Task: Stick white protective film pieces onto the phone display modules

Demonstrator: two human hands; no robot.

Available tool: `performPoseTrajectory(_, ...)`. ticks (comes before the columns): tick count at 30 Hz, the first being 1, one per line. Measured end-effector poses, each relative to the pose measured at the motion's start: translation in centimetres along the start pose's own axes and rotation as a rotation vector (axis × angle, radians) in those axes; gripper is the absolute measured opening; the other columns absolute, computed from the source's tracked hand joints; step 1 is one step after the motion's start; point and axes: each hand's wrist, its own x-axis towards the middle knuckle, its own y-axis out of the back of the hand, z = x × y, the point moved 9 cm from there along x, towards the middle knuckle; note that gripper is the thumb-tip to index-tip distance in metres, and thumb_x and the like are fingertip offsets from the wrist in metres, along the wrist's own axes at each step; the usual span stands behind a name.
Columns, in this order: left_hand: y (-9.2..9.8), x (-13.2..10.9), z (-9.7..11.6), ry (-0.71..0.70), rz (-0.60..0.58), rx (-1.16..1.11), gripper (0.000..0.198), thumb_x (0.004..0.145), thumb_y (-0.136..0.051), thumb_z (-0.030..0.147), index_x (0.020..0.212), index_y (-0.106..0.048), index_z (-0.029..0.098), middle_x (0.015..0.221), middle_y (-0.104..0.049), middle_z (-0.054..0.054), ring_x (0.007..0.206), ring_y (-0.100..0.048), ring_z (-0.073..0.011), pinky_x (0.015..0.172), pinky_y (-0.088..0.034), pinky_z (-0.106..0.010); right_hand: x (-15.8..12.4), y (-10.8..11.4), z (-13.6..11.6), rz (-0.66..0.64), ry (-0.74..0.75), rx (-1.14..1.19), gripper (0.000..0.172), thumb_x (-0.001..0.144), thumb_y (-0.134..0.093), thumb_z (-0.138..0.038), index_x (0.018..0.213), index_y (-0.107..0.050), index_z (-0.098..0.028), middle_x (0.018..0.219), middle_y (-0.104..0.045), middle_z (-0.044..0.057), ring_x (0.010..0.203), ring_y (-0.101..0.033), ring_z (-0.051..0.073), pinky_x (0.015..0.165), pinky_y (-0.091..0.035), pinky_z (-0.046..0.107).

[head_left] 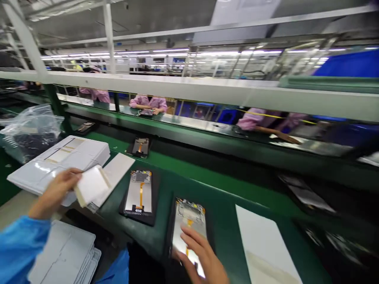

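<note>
My left hand [60, 189] pinches a white flat rectangular piece with tan edge strips [93, 184] by its near-left edge. The piece hangs over a long pale strip [118, 167] lying at the bench edge. My right hand [204, 254] is open, fingers apart, above an opened tablet [191, 221] with a circuit board at its top and an orange ribbon cable. Whether the fingertips touch the tablet, I cannot tell. Left of it, a second opened tablet [139, 193] lies on a dark pad. A white sheet with a tan band [263, 240] lies to the right.
Stacked white trays [89, 148] stand at the left, beside a clear plastic bag [32, 130]. More trays [63, 252] sit lower down. Further devices [140, 146] lie on the green conveyor [174, 165]. A white rail [177, 85] crosses ahead; co-workers in pink sleeves [149, 103] sit beyond.
</note>
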Motion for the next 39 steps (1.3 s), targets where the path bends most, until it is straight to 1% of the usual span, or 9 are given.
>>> performPoseTrajectory(3,-17.7,-6.6,-0.6,0.084,-0.413,-0.198,0.046,0.062,-0.085,0.049,0.088,-0.067,0.015,0.071,-0.07,-0.001,0.064,-0.06,-0.0129,0.058,-0.042,-0.022,0.9,0.4,-2.9,0.011,0.124,-0.067,0.049,0.094,-0.057,-0.015,0.141,-0.052,-0.027,0.132,-0.063,0.017,0.097,-0.071,0.026,0.074,-0.065,0.038)
performPoseTrajectory(5,-26.5,-10.9,-1.0,0.172,-0.539,-0.323,0.044,0.06,-0.088,0.043,0.086,-0.067,0.015,0.071,-0.069,-0.001,0.061,-0.06,-0.0123,0.057,-0.043,-0.023,0.0,1.2,-3.2,0.026,0.16,-0.138,0.044,0.094,-0.056,-0.01,0.135,-0.057,-0.024,0.12,-0.069,0.016,0.092,-0.07,0.025,0.073,-0.063,0.038)
performPoseTrajectory(8,-34.8,-16.3,-1.8,0.357,-0.61,-0.549,0.041,0.068,-0.084,0.041,0.094,-0.068,0.014,0.08,-0.072,-0.004,0.069,-0.065,-0.0156,0.062,-0.05,-0.025,-3.2,3.9,-2.0,0.123,0.141,-0.237,0.036,0.095,-0.053,-0.007,0.127,-0.062,-0.018,0.105,-0.072,0.015,0.093,-0.068,0.025,0.074,-0.061,0.039)
performPoseTrajectory(11,-40.0,-21.1,-2.1,0.543,-0.775,-0.668,0.038,0.075,-0.079,0.033,0.104,-0.068,0.011,0.092,-0.075,-0.01,0.079,-0.07,-0.0212,0.067,-0.054,-0.029,-6.4,6.5,-0.4,0.126,0.092,-0.314,0.029,0.097,-0.052,-0.01,0.122,-0.065,-0.02,0.104,-0.073,0.013,0.09,-0.067,0.023,0.072,-0.06,0.037)
performPoseTrajectory(14,-42.5,-23.8,-2.1,0.592,-0.872,-0.615,0.035,0.075,-0.077,0.02,0.107,-0.068,0.01,0.089,-0.076,-0.01,0.074,-0.071,-0.0203,0.065,-0.055,-0.029,-8.7,8.9,1.3,0.09,-0.012,-0.306,0.023,0.097,-0.057,-0.016,0.117,-0.066,-0.023,0.104,-0.073,0.009,0.092,-0.065,0.022,0.077,-0.059,0.038)
performPoseTrajectory(20,-44.0,-25.0,-2.6,0.632,-0.864,-0.478,0.035,0.078,-0.073,0.013,0.112,-0.066,0.009,0.094,-0.077,-0.011,0.063,-0.069,-0.0174,0.05,-0.051,-0.025,-11.6,11.5,3.4,0.002,-0.151,-0.249,0.024,0.098,-0.053,-0.013,0.117,-0.064,-0.021,0.111,-0.071,0.011,0.099,-0.064,0.022,0.082,-0.058,0.038)
performPoseTrajectory(26,-44.7,-25.3,-2.3,0.618,-0.921,-0.52,0.044,0.081,-0.072,0.014,0.124,-0.061,0.01,0.108,-0.076,-0.014,0.087,-0.075,-0.0241,0.073,-0.06,-0.03,-12.0,10.6,3.3,-0.134,-0.125,-0.307,0.026,0.098,-0.043,-0.006,0.115,-0.06,-0.016,0.12,-0.066,0.016,0.106,-0.062,0.024,0.086,-0.058,0.039)
performPoseTrajectory(33,-44.8,-25.9,-1.0,0.564,-0.983,-0.575,0.046,0.083,-0.073,0.019,0.127,-0.062,0.01,0.114,-0.075,-0.015,0.106,-0.071,-0.0294,0.09,-0.058,-0.037,-11.5,9.3,3.1,-0.152,-0.089,-0.427,0.019,0.096,-0.042,-0.006,0.095,-0.057,-0.017,0.107,-0.066,0.016,0.092,-0.063,0.024,0.078,-0.056,0.039)
performPoseTrajectory(39,-44.1,-27.1,-0.5,0.564,-1.125,-0.551,0.049,0.079,-0.078,0.02,0.126,-0.065,0.01,0.12,-0.072,-0.017,0.113,-0.068,-0.0331,0.098,-0.054,-0.044,-11.5,11.0,5.6,0.048,-0.336,-0.087,0.017,0.083,-0.051,-0.004,0.084,-0.053,-0.021,0.095,-0.064,0.007,0.09,-0.062,0.018,0.072,-0.053,0.03)
